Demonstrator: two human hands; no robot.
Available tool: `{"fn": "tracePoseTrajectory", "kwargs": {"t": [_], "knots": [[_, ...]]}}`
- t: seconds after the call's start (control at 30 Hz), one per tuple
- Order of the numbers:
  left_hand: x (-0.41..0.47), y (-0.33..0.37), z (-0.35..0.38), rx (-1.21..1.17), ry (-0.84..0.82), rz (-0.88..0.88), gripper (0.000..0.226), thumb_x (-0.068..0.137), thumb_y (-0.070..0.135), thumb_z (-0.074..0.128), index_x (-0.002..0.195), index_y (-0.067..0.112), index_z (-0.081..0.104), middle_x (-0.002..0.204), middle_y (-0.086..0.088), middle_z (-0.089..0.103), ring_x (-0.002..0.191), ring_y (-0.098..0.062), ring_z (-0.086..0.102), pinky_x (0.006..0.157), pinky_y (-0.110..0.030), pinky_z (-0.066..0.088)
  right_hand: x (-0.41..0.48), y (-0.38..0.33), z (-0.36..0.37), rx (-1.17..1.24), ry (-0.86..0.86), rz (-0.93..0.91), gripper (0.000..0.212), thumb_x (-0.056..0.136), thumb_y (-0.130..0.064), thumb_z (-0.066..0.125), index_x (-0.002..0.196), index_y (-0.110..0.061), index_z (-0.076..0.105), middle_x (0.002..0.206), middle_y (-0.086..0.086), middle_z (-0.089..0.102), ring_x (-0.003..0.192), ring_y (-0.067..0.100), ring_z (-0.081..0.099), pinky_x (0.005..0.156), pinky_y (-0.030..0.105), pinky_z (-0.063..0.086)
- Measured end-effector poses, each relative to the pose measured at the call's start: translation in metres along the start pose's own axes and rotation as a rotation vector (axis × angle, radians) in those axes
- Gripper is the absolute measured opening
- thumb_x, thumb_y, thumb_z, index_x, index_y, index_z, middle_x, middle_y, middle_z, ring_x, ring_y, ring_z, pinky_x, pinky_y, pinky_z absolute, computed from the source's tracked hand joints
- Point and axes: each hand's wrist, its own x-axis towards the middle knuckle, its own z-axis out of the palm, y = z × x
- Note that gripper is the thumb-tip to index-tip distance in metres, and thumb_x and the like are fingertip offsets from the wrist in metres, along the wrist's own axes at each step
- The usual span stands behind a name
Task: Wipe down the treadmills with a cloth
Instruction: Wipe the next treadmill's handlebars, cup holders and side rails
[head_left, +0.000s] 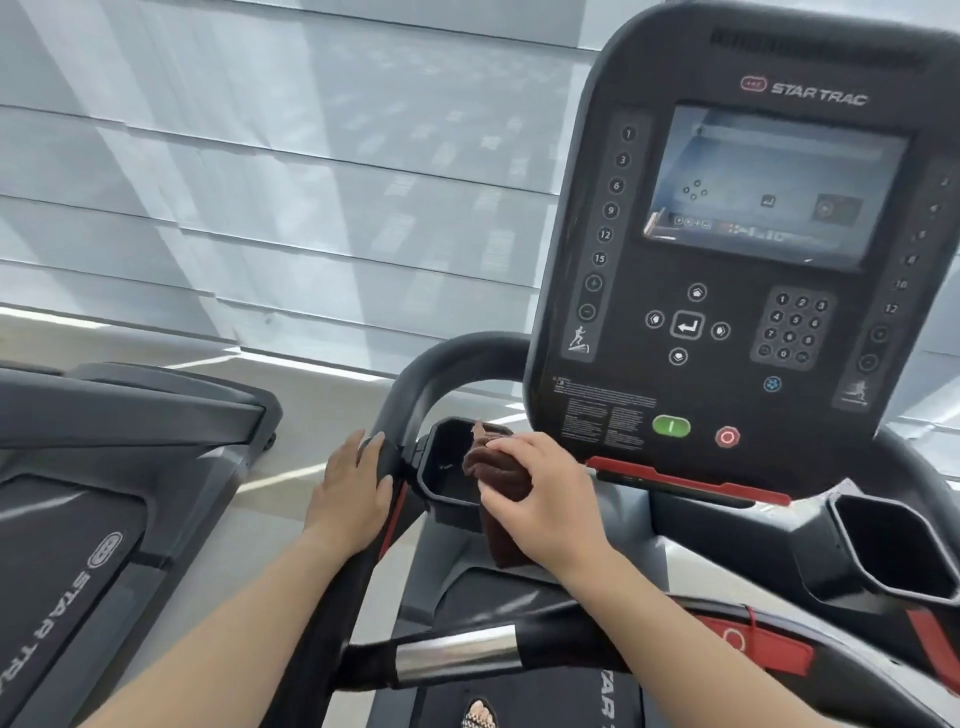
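Nearest the camera, the front crossbar (457, 662) with its metal sensor band ran under both forearms, untouched; the person leaned over it to reach forward.

Left hand (353, 493) lay flat over the side handrail (400, 410), grip loosely wrapped on the rail, fingers draped rather than clenched. Probably there to brace the body while the other arm worked.

Right hand (540, 488) had its grip closed on the brown cloth (498, 473), bunched under the fingers, a tail of it hanging down below the palm. Cloth was pressed at the rim of the left cup holder (447, 467), partly dipping inside, so the step in hand looked like wiping that pocket. Bunching gave a thick pad to push into the corners.

Right cup holder (893, 551) sat well apart, no cloth near it. Likely still to do.

Further up, the console (727, 249) stood tilted toward the user, screen lit, green start button (671, 426) and red stop button (727, 436) just beyond the right hand. Risk: a stray swipe could press them.

A second treadmill (104, 467) sat to the left, not being wiped. Window blinds (311, 156) behind.
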Motion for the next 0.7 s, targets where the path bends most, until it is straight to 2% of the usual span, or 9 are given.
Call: {"fn": "tracePoseTrajectory", "kwargs": {"t": [0.07,0.13,0.2,0.33,0.43,0.5,0.6,0.7], "knots": [[0.005,0.005,0.007,-0.041,0.026,-0.022,0.055,0.093,0.023,0.042,0.144,0.017,0.023,0.151,-0.011,0.023,0.136,-0.030,0.025,0.110,-0.046,0.029,0.013,0.003,0.022,-0.022,-0.123,-0.030,0.035,0.076,-0.031,0.069,0.111,-0.025,0.065,0.112,-0.007,0.062,0.103,0.014,0.055,0.090,0.027,0.046],[0.008,0.005,0.012,-0.060,0.059,-0.023,0.053,0.093,0.023,0.041,0.144,0.018,0.025,0.149,-0.009,0.029,0.130,-0.030,0.035,0.104,-0.045,0.036,0.021,0.003,0.047,-0.048,-0.259,-0.046,0.039,0.080,-0.034,0.065,0.117,-0.027,0.062,0.119,-0.005,0.058,0.107,0.019,0.052,0.090,0.034,0.047],[0.010,0.002,0.013,-0.090,0.066,-0.021,0.051,0.094,0.024,0.040,0.143,0.021,0.026,0.149,-0.006,0.030,0.128,-0.029,0.039,0.102,-0.045,0.038,0.024,0.007,0.065,-0.103,-0.344,-0.101,0.042,0.082,-0.039,0.062,0.122,-0.027,0.058,0.122,-0.003,0.056,0.107,0.023,0.051,0.089,0.037,0.047],[0.011,-0.002,0.015,-0.117,0.068,-0.015,0.050,0.095,0.026,0.038,0.144,0.025,0.025,0.151,-0.003,0.027,0.133,-0.026,0.034,0.105,-0.045,0.036,0.027,0.027,0.062,-0.118,-0.409,-0.212,0.045,0.080,-0.042,0.062,0.122,-0.027,0.057,0.121,0.000,0.057,0.100,0.025,0.054,0.085,0.038,0.050],[0.010,-0.002,0.017,-0.110,0.079,-0.017,0.051,0.095,0.026,0.038,0.144,0.025,0.025,0.151,-0.002,0.026,0.134,-0.024,0.032,0.105,-0.044,0.036,0.022,0.048,0.045,-0.210,-0.426,-0.437,0.047,0.072,-0.035,0.070,0.115,-0.021,0.060,0.115,0.005,0.062,0.091,0.030,0.060,0.075,0.040,0.055],[0.010,-0.001,0.017,-0.102,0.088,-0.022,0.051,0.095,0.027,0.038,0.144,0.026,0.025,0.151,-0.001,0.026,0.131,-0.025,0.035,0.103,-0.044,0.039,0.021,0.058,0.038,-0.269,-0.400,-0.524,0.049,0.066,-0.033,0.076,0.111,-0.019,0.062,0.112,0.007,0.065,0.086,0.030,0.062,0.072,0.040,0.056],[0.011,-0.001,0.018,-0.077,0.099,-0.031,0.051,0.094,0.028,0.037,0.143,0.028,0.024,0.150,0.000,0.026,0.126,-0.026,0.040,0.097,-0.046,0.043,0.026,0.049,0.041,-0.225,-0.388,-0.477,0.041,0.069,-0.031,0.074,0.107,-0.018,0.066,0.108,0.007,0.066,0.086,0.031,0.062,0.070,0.042,0.056],[0.010,0.000,0.019,-0.067,0.098,-0.041,0.051,0.094,0.029,0.037,0.143,0.030,0.022,0.151,0.001,0.025,0.124,-0.027,0.043,0.093,-0.045,0.045,0.026,0.040,0.042,-0.145,-0.412,-0.353,0.039,0.076,-0.030,0.067,0.113,-0.019,0.065,0.115,0.004,0.063,0.095,0.030,0.058,0.080,0.043,0.052]]}}
